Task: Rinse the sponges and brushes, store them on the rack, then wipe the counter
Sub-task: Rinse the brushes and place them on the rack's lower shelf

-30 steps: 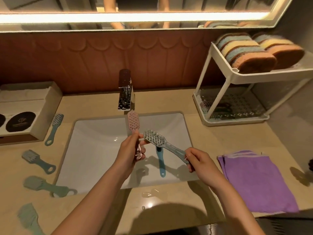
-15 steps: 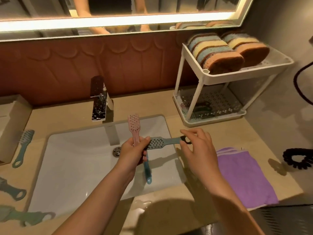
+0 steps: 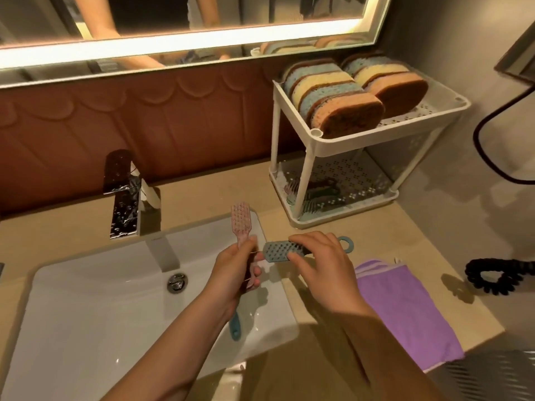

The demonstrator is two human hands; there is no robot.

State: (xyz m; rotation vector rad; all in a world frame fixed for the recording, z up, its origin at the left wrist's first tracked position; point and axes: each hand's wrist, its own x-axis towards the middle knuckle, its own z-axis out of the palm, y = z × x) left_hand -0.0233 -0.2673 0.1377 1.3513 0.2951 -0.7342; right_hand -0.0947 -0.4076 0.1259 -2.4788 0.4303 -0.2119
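Observation:
My left hand grips a pink brush upright over the right side of the white sink; a blue brush handle hangs below that hand. My right hand holds a grey-blue brush sideways, its ringed handle end pointing right. The white two-tier rack stands at the back right, with several sponges on its top shelf and some brushes on the lower shelf. A purple cloth lies folded on the counter to the right.
A chrome tap stands behind the sink, whose drain is at its middle. A black coiled cord lies at the far right of the beige counter. A lit mirror runs along the wall above.
The view has swung to the right and closer. My right hand has shifted from the handle end of the grey-blue brush to gripping it near the head.

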